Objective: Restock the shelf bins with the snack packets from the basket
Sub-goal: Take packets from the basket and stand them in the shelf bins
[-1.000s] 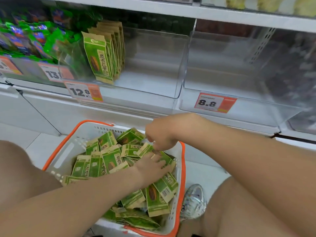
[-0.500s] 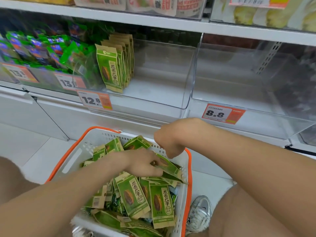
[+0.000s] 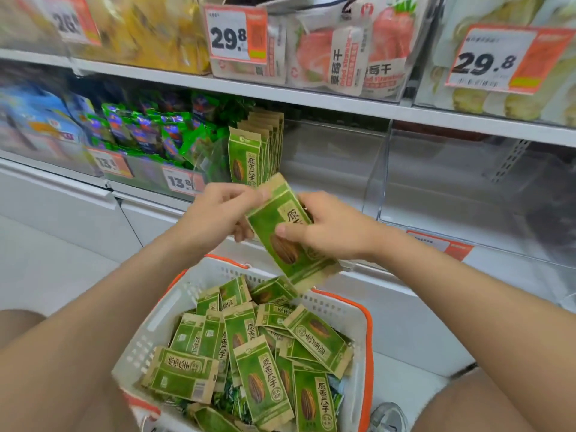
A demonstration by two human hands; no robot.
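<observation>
Left hand (image 3: 218,213) and right hand (image 3: 330,229) grip the snack packet (image 3: 280,235) above the basket (image 3: 187,294); a loose pinch could drop it short of the shelf bin (image 3: 327,169).

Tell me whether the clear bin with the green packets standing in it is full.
Not full. The bin holds one row of upright packets against its left side; the rest of its floor shows bare.

The packet (image 3: 282,226) is partly covered by the fingers of the left hand (image 3: 218,216) and right hand (image 3: 330,232). The basket (image 3: 174,310) and a shoe (image 3: 388,416) are cut off by the bottom edge. The price tag (image 3: 448,247) behind the right wrist is blurred and cannot be read.
</observation>
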